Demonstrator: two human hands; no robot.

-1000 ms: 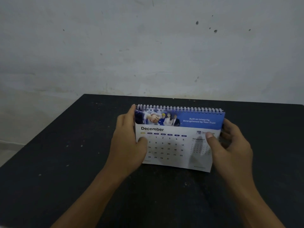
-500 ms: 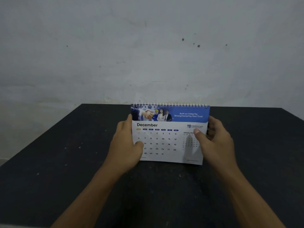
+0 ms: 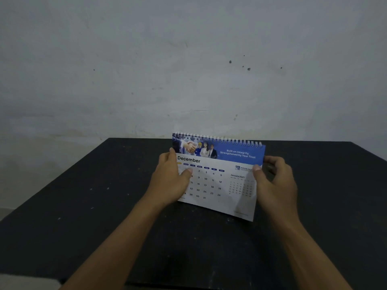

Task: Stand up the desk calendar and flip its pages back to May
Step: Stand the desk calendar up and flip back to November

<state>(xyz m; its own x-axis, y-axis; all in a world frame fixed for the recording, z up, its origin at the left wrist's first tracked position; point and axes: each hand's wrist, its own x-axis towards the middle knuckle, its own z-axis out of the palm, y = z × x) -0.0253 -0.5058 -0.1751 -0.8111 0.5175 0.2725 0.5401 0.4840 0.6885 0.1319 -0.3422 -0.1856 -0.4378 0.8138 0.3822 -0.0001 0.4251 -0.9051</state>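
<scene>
The desk calendar point(image 3: 217, 176) is a spiral-bound card with a blue photo banner on top and a white page reading December. It is held upright and slightly tilted, its right side lower, over the black table point(image 3: 104, 206). My left hand point(image 3: 170, 181) grips its left edge, thumb on the date grid. My right hand point(image 3: 274, 183) grips its right edge, thumb pressing the page near the logo, fingers behind the card. I cannot tell whether its bottom edge touches the table.
The black table has small white specks and ends at a pale grey wall point(image 3: 188, 70) just behind the calendar. A strip of light floor point(image 3: 12, 185) shows to the left of the table.
The calendar has tilted, its right side dropping lower. My right thumb has slid up toward the top right of the page. Both hands keep their grip.
</scene>
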